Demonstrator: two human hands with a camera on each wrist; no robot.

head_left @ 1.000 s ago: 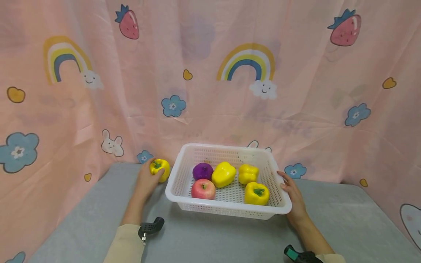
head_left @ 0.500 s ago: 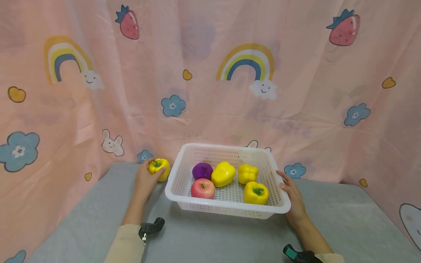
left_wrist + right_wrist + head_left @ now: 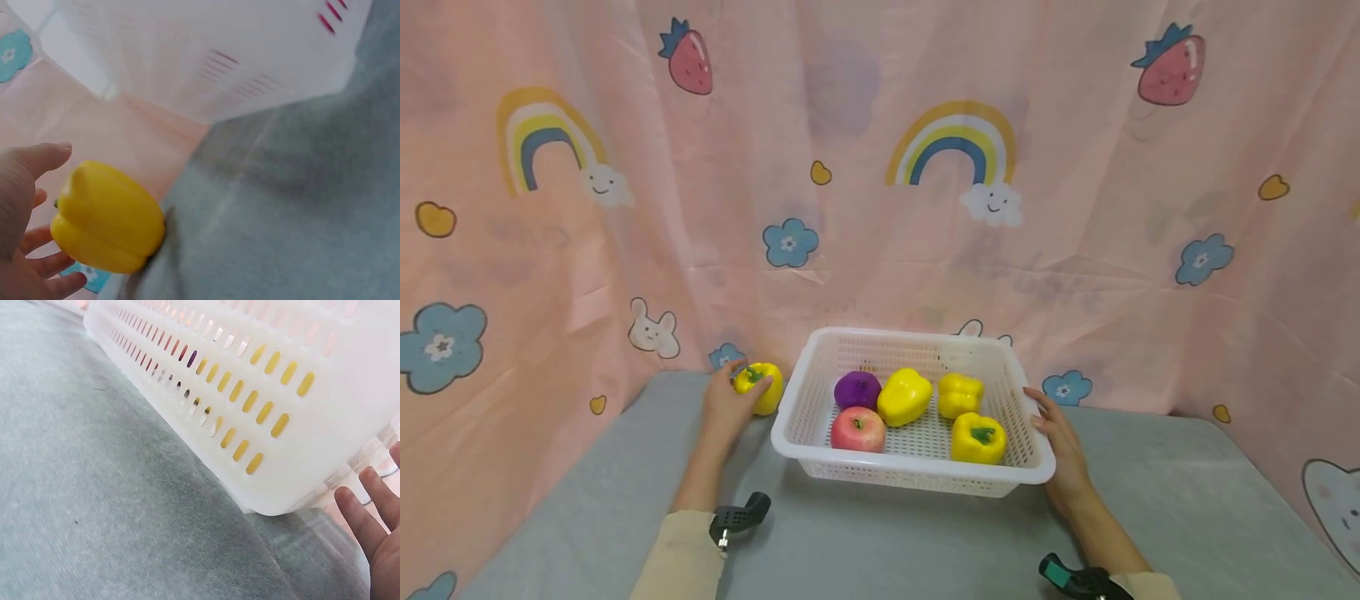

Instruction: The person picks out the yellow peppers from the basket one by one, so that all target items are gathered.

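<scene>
Beside the white plastic basket [image 3: 913,483], a yellow bell pepper [image 3: 112,219] rests on the grey cloth. My left hand [image 3: 726,412] is around its far side; in the left wrist view the thumb stands apart from the pepper and the fingers are loosely spread behind it. My right hand [image 3: 1067,454] is at the basket's right end, fingertips right at the rim and fingers fairly straight. Inside the basket lie a purple round fruit or vegetable [image 3: 857,390], a red apple [image 3: 857,430] and several yellow bell peppers [image 3: 978,439].
A grey cloth [image 3: 865,542] covers the table. Behind it hangs a pink curtain [image 3: 865,283] printed with rainbows, strawberries and flowers, close to the basket's back rim. A black wrist camera [image 3: 739,518] sits on the left wrist, another [image 3: 1078,577] on the right.
The left fingers have loosened a little around the pepper beside the basket. The head view has shifted slightly; basket, its contents and the right hand stay as they were.
</scene>
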